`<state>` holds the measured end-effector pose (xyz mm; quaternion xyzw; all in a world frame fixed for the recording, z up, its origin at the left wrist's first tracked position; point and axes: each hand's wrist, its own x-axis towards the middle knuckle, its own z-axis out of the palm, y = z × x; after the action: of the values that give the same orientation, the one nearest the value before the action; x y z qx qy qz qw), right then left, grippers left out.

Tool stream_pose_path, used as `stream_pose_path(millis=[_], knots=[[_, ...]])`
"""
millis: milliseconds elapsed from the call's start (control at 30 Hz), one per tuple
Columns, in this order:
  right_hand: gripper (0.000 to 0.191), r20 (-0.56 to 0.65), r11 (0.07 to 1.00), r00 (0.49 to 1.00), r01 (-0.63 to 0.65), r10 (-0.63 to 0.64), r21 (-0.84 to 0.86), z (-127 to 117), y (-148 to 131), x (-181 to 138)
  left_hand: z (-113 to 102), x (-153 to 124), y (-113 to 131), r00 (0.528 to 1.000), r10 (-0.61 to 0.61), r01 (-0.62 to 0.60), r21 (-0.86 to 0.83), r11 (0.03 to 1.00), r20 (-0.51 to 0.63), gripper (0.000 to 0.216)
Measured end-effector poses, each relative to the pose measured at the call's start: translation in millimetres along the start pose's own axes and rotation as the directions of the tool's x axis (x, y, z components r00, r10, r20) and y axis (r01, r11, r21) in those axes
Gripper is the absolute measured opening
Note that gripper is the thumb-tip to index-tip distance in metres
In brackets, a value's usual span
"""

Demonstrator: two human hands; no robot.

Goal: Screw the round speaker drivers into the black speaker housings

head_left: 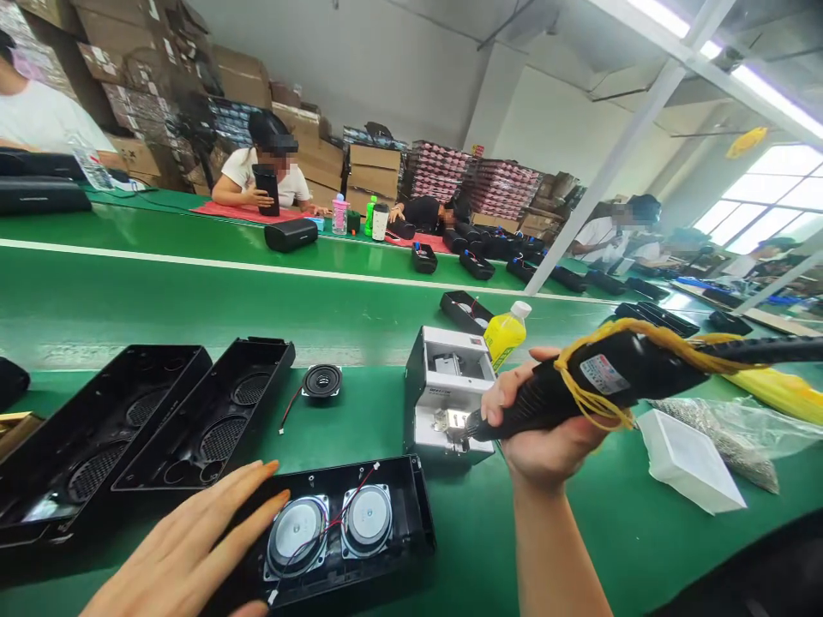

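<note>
My right hand (546, 428) is wrapped around a black electric screwdriver (610, 381) with yellow cord wound on it. Its tip points into the tray of a small white screw feeder box (447, 390). My left hand (193, 548) lies flat with fingers stretched out on the left end of a black speaker housing (411, 506). Two round speaker drivers (331, 527) with red and black wires sit inside that housing.
Two empty black housings (160, 428) lie at the left, a loose speaker driver (321, 380) behind. A yellow bottle (506, 334), a white tray (691, 458) and a bag of screws (733, 428) are at the right. Other people work at the far side of the green belt (193, 283).
</note>
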<state>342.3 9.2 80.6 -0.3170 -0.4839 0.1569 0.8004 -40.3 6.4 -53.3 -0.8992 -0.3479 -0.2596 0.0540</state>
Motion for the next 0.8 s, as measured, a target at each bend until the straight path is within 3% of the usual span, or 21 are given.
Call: stream_pose_path(millis=[67,133,333,567,700,800], knots=[[0.067,0.009,1.0,1.0,-0.011,0.011,-0.002,-2.4,-3.1,-0.7,2.1,5.8,7.6,0.991,0.123,-0.127,0.092,0.988,0.049,0.089],[0.067,0.023,1.0,1.0,-0.011,0.011,0.002,-6.2,-7.4,-3.4,3.7,11.0,10.6,0.988,0.15,-0.155,0.143,0.977,0.046,0.097],[0.066,0.01,1.0,1.0,0.006,-0.006,-0.002,-14.2,-10.0,-15.1,9.4,9.6,16.6,0.996,0.086,-0.087,0.035,0.996,0.018,0.094],[0.07,0.0,0.999,1.0,0.026,-0.026,-0.026,-17.5,-5.0,-11.1,19.8,11.3,55.6,0.998,-0.048,0.053,-0.159,0.986,0.039,0.082],[0.071,0.042,0.998,0.999,-0.026,0.029,-0.051,-20.4,-6.2,-7.5,22.3,13.7,63.6,0.992,-0.11,0.12,-0.2,0.972,0.062,0.071],[0.069,0.018,0.997,0.998,0.053,-0.052,-0.064,-17.9,-8.8,-2.8,20.9,12.1,62.1,0.989,-0.1,0.123,-0.235,0.964,0.109,0.071]])
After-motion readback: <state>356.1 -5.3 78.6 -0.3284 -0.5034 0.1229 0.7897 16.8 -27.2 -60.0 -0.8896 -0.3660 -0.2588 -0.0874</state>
